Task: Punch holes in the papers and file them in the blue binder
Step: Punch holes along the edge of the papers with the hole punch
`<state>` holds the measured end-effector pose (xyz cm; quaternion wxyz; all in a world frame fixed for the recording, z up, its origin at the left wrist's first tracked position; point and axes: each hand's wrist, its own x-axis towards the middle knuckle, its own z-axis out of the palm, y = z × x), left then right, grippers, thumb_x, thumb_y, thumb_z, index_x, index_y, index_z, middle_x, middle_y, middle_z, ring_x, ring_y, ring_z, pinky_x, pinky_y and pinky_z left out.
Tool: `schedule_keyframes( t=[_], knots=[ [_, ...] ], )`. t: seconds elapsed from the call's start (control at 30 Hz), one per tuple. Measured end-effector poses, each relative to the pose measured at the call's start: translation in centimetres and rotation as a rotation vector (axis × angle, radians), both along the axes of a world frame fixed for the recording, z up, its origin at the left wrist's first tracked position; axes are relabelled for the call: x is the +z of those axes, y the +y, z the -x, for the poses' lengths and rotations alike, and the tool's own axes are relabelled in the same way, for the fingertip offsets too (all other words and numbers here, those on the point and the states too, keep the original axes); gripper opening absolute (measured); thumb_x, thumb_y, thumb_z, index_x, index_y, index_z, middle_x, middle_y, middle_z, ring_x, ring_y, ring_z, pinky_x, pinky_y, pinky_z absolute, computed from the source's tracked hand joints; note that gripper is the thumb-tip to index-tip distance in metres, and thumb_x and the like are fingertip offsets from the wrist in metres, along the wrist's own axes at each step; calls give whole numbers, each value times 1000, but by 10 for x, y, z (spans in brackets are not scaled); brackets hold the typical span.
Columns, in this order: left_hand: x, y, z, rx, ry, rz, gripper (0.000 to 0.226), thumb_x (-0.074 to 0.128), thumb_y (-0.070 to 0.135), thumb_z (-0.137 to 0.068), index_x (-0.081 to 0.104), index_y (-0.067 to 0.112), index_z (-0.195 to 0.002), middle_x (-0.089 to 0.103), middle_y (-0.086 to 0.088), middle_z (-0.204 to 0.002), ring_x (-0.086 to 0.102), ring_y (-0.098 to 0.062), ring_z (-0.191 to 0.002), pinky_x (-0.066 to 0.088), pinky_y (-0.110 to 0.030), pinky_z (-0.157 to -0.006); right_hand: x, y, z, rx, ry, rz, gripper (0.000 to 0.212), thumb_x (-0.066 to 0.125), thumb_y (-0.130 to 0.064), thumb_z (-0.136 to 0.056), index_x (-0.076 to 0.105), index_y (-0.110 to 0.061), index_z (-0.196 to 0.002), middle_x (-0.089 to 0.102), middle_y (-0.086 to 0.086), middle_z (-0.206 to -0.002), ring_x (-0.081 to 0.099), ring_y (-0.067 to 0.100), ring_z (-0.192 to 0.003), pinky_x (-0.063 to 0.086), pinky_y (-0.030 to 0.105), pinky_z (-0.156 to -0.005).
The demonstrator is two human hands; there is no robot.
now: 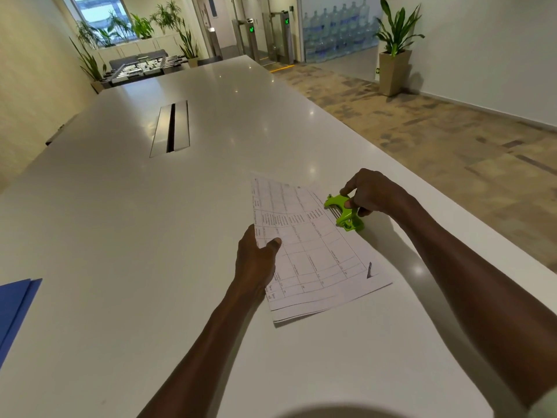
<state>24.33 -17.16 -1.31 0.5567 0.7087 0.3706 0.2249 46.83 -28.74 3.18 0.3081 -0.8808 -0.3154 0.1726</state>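
A stack of printed papers (313,251) with a table grid lies on the white table (150,236), right of centre. My left hand (256,260) grips the stack's left edge, thumb on top. A small green hole punch (343,211) sits on the stack's right edge. My right hand (370,191) holds the punch, fingers curled over its top. The blue binder (15,309) lies shut at the table's left edge, partly out of view.
A metal cable slot (171,128) is set into the table's middle, further away. The table's right edge runs diagonally just beyond my right hand, with carpeted floor past it. A potted plant (394,55) stands by the far wall.
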Motion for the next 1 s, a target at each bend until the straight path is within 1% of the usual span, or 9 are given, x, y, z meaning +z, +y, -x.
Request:
schedule_keyframes(
  t=[0.07,0.2,0.3,0.4,0.57,0.63,0.83,0.97,1.0],
  knots=[
    [0,2,0,-6,-3,-11,35,57,12,-93,55,26,-125,62,15,-114,59,3,-89,46,-15,-65,0,0,0,-2,-4,1,32,73,-6,-79,69,-7,-111,68,16,-94,69,28,-66,60,41,-68],
    [-3,1,1,-27,20,-80,36,58,11,-93,54,22,-127,62,8,-118,60,-3,-89,45,-11,-63,0,1,0,-3,-21,7,31,74,-6,-79,69,-6,-110,65,9,-84,63,22,-57,60,41,-71],
    [-4,-1,2,-26,22,-64,33,57,12,-95,57,18,-127,61,12,-114,59,3,-81,43,-4,-54,1,1,1,12,-47,22,31,74,-7,-79,69,-6,-110,69,13,-96,65,27,-69,59,42,-76],
    [-7,0,2,-16,22,-4,28,56,14,-96,61,16,-123,65,8,-106,61,3,-75,44,-5,-48,1,0,0,19,-44,23,32,73,-7,-80,69,-6,-111,70,13,-102,70,32,-78,59,42,-77],
    [-6,4,-1,21,37,51,27,58,17,-95,62,17,-122,70,5,-108,65,-5,-80,51,-18,-59,-1,1,-1,3,-8,20,32,72,-6,-80,68,-6,-112,71,19,-98,70,34,-76,60,43,-74],
    [-4,5,-2,21,45,51,26,58,16,-95,62,18,-121,68,6,-106,64,-4,-79,49,-15,-55,-1,1,-2,8,-8,20,32,72,-7,-80,69,-6,-112,71,18,-100,70,33,-77,59,43,-75],
    [-3,5,-7,11,107,-15,25,57,18,-96,60,16,-121,67,2,-108,62,-5,-74,45,-16,-54,-4,-2,-4,56,-57,27,33,71,-7,-82,68,-5,-114,70,14,-109,70,33,-82,56,41,-84],
    [-3,6,-7,0,135,-71,27,56,21,-96,58,15,-122,65,2,-109,61,-6,-74,44,-13,-52,-3,-2,-4,54,-21,16,31,71,-5,-82,68,-4,-113,71,15,-97,71,34,-79,57,40,-81],
    [-3,6,-6,2,136,-79,27,56,22,-97,58,15,-123,64,3,-108,60,-5,-74,44,-12,-51,-2,-1,-3,52,-26,20,31,71,-5,-82,68,-4,-113,71,15,-98,70,34,-80,57,40,-82]
  ],
)
